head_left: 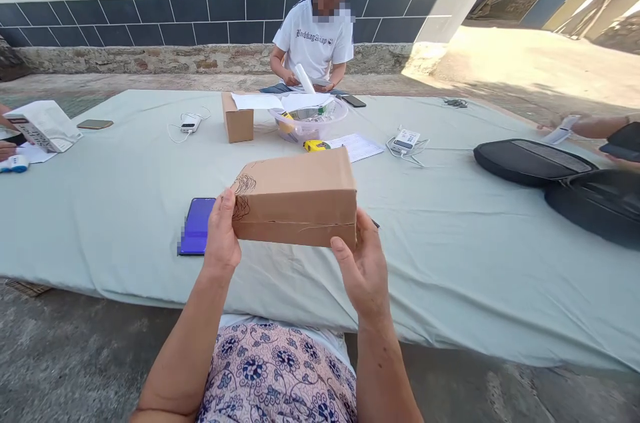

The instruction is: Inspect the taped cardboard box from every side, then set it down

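A brown cardboard box (pixel 295 203) is held up above the near side of the table, tilted a little. Dark scribbled pen lines mark its left end. My left hand (pixel 223 231) grips that left end, thumb on the near face. On the right end, my right hand (pixel 364 263) holds the lower corner, with its thumb against the near side and fingers behind. A phone with a blue screen (pixel 195 226) lies just left of my left hand. The tip of a dark thing (pixel 376 224) shows beside my right hand; the rest of it is hidden.
The table has a pale green cloth (pixel 450 263). Beyond the box are a clear plastic basin (pixel 300 130), a small carton (pixel 239 123), a yellow tape measure (pixel 317 145) and papers. Black cases (pixel 535 163) lie right. A person (pixel 320 36) sits opposite; others' hands show at both sides.
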Action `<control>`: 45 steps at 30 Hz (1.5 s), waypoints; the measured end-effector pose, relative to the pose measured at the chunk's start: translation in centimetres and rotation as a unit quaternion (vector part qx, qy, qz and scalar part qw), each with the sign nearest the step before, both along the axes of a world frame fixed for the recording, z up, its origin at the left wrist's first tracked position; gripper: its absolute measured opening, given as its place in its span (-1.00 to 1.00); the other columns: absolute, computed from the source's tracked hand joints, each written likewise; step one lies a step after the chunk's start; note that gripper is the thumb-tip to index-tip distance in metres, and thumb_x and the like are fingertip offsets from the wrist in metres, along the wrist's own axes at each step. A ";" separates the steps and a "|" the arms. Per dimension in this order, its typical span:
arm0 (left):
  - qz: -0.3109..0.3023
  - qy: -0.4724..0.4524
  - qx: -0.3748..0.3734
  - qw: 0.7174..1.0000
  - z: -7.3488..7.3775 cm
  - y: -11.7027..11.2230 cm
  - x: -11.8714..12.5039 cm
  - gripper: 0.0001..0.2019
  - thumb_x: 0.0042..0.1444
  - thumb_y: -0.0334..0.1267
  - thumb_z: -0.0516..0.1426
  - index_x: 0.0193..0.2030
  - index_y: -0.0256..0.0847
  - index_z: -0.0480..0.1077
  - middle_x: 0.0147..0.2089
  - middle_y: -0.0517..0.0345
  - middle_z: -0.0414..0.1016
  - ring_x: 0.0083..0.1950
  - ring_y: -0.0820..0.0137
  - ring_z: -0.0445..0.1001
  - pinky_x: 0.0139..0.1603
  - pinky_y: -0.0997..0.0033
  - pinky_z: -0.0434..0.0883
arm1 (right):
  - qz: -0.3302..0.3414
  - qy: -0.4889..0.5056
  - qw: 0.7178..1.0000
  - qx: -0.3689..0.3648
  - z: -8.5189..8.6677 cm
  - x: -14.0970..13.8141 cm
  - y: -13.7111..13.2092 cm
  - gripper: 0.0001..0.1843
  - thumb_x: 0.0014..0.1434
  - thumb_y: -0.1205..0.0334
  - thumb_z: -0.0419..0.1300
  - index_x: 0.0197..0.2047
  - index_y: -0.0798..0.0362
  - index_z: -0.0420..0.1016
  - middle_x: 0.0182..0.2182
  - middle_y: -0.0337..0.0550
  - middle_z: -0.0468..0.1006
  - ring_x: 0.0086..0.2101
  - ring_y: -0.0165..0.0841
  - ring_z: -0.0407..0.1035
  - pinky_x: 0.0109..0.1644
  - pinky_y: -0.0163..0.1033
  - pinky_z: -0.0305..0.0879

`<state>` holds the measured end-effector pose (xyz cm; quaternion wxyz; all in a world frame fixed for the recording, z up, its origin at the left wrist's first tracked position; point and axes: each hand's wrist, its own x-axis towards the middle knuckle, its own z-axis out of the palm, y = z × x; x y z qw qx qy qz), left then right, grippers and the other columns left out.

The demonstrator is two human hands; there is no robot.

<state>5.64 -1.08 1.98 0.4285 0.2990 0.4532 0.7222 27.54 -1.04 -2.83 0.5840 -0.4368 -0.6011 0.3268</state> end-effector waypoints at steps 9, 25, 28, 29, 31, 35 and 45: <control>0.014 0.212 0.011 0.977 0.8 -2.3 1.0 -0.28 0.13 -0.12 0.33 0.41 -0.07 0.25 0.37 -0.05 0.41 0.38 0.09 0.39 0.37 0.07 0.37 | -0.018 0.043 0.999 -0.024 0.7 -0.1 -0.3 -0.32 0.28 -0.10 0.28 0.38 -0.10 0.27 0.24 0.05 0.47 0.19 -0.05 0.44 0.24 0.10 0.45; 0.103 0.277 -0.025 0.955 1.0 -3.0 0.4 -0.34 0.10 -0.13 0.33 0.35 -0.05 0.31 0.25 -0.02 0.51 0.24 0.12 0.50 0.27 0.10 0.46 | 0.042 0.032 0.998 -0.044 1.6 -1.2 -1.2 -0.22 0.27 -0.11 0.31 0.42 -0.10 0.13 0.32 0.09 0.39 0.21 -0.07 0.41 0.24 0.07 0.45; 0.119 0.282 -0.035 0.951 1.3 -3.5 0.0 -0.30 0.09 -0.11 0.34 0.36 -0.06 0.28 0.27 -0.04 0.49 0.26 0.10 0.48 0.27 0.09 0.45 | 0.051 0.037 0.997 -0.044 1.8 -1.4 -1.3 -0.25 0.26 -0.13 0.32 0.38 -0.10 0.17 0.28 0.09 0.44 0.19 -0.07 0.44 0.19 0.04 0.48; 0.126 0.285 -0.034 0.950 1.4 -3.7 -0.2 -0.30 0.07 -0.11 0.35 0.35 -0.06 0.28 0.27 -0.05 0.48 0.26 0.10 0.47 0.26 0.09 0.45 | 0.057 0.039 0.997 -0.045 1.8 -1.3 -1.3 -0.28 0.26 -0.15 0.31 0.36 -0.10 0.20 0.26 0.09 0.46 0.18 -0.07 0.44 0.17 0.04 0.49; 0.138 0.299 -0.025 0.944 1.5 -3.9 -0.6 -0.30 0.04 -0.11 0.37 0.32 -0.05 0.29 0.27 -0.05 0.48 0.25 0.11 0.48 0.25 0.09 0.46 | 0.069 0.044 0.995 -0.049 1.6 -1.1 -1.1 -0.34 0.28 -0.22 0.26 0.30 -0.08 0.28 0.20 0.07 0.51 0.15 -0.06 0.47 0.12 0.03 0.51; 0.134 0.354 0.000 0.926 1.2 -3.8 -1.2 -0.34 0.01 -0.14 0.39 0.26 -0.03 0.35 0.22 0.00 0.51 0.21 0.12 0.51 0.25 0.09 0.47 | 0.068 0.027 0.995 -0.061 0.9 -0.2 -0.6 -0.35 0.29 -0.41 0.10 0.13 -0.05 0.44 0.06 0.04 0.58 0.02 -0.07 0.51 -0.02 -0.01 0.53; 0.117 0.403 0.016 0.907 0.7 -3.5 -0.4 -0.38 0.09 -0.16 0.35 0.29 -0.04 0.32 0.26 -0.02 0.47 0.28 0.11 0.46 0.32 0.05 0.42 | 0.044 0.011 0.994 -0.096 0.3 1.3 -0.4 -0.34 0.28 -0.45 0.05 0.07 -0.06 0.49 0.01 -0.01 0.60 0.00 -0.09 0.49 0.00 -0.01 0.50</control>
